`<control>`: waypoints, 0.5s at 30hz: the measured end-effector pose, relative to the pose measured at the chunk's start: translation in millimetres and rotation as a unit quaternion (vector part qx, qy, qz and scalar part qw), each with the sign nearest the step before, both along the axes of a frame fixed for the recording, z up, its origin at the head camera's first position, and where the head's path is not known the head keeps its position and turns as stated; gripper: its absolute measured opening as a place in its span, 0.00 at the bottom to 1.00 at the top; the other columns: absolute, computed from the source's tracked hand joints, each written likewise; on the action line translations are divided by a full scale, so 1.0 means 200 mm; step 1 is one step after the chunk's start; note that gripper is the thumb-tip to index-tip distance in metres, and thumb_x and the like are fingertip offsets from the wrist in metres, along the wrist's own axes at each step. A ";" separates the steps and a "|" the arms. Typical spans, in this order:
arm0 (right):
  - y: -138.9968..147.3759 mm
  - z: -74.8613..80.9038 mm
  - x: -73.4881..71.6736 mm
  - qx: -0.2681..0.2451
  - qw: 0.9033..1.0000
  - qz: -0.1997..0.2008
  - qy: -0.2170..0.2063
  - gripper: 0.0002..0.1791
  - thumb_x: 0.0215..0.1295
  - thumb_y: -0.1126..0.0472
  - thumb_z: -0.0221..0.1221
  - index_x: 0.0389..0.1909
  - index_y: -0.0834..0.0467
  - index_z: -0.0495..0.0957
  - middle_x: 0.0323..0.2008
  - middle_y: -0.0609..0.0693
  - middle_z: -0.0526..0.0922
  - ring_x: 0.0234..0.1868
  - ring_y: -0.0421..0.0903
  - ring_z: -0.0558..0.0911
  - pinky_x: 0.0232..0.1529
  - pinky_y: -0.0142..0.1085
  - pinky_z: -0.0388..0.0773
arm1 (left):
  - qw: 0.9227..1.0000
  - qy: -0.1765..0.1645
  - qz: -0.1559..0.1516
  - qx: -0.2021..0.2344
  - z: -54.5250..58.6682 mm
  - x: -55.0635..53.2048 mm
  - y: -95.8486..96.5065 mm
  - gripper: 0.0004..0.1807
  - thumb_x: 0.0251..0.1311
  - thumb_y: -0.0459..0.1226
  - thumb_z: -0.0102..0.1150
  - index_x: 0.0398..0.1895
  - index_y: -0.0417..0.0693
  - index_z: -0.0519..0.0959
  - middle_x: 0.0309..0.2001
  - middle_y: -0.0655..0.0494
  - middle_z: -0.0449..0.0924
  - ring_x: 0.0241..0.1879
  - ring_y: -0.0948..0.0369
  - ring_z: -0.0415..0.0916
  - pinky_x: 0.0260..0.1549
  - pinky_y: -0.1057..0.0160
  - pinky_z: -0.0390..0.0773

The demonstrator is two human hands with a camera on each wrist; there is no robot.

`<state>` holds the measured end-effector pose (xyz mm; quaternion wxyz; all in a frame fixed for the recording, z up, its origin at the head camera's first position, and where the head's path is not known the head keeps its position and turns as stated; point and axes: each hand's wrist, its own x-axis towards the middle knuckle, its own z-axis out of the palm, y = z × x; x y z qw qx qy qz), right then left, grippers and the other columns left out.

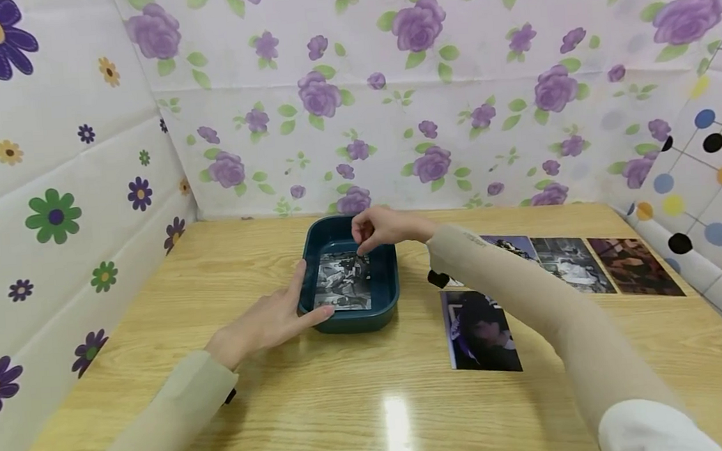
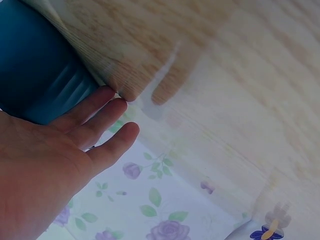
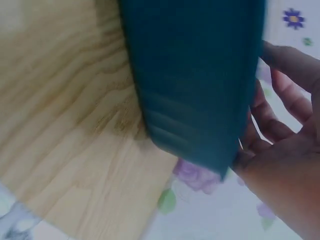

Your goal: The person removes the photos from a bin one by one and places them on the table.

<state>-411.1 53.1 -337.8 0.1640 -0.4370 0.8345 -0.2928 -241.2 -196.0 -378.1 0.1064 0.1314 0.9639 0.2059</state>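
A dark teal plastic box [image 1: 350, 322] stands on the wooden table. Inside it lies a black-and-white photo [image 1: 343, 283], showing what look like figures. My right hand [image 1: 378, 225] reaches over the box's far right side with bent fingers, thumb and fingertips meeting at the photo's upper right corner. In the right wrist view, those curled fingers [image 3: 267, 117] sit over the box's rim, the tips hidden behind its wall. My left hand [image 1: 273, 315] rests against the box's left side, its fingers straight along the outer wall and the thumb at the near left rim.
On the right of the table [image 1: 323, 403], several printed photos [image 1: 571, 265] lie in a row, partly covered by the right forearm. A dark portrait photo [image 1: 483, 332] lies nearer, right of the box. Flower-patterned sheets [image 1: 378, 112] stand behind and beside the table.
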 end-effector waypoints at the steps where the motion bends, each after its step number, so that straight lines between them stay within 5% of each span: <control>1: -0.02 -0.01 -0.02 0.012 1.000 0.005 0.003 0.08 0.58 0.65 0.67 0.29 0.60 0.76 0.26 0.49 0.78 0.29 0.48 0.79 0.36 0.32 0.76 | 1.000 -0.001 -0.001 0.000 0.00 0.00 0.00 0.60 0.54 0.76 0.39 0.76 0.59 0.23 0.68 0.36 0.65 0.49 0.48 0.81 0.53 0.46 0.75; 6: -0.11 -0.07 -0.08 0.064 0.998 0.008 0.017 0.10 0.55 0.62 0.70 0.29 0.60 0.77 0.25 0.47 0.78 0.27 0.41 0.77 0.34 0.31 0.75 | 1.000 -0.007 -0.002 -0.004 -0.01 0.00 0.01 0.59 0.55 0.75 0.40 0.76 0.60 0.23 0.66 0.36 0.68 0.43 0.54 0.82 0.49 0.48 0.77; 15: -0.21 -0.10 -0.08 0.149 0.988 0.001 0.034 0.17 0.50 0.53 0.73 0.32 0.59 0.79 0.21 0.44 0.73 0.24 0.40 0.71 0.32 0.30 0.69 | 1.000 0.003 -0.003 -0.001 -0.01 0.00 -0.01 0.59 0.56 0.75 0.39 0.76 0.59 0.23 0.69 0.35 0.63 0.51 0.48 0.80 0.54 0.45 0.74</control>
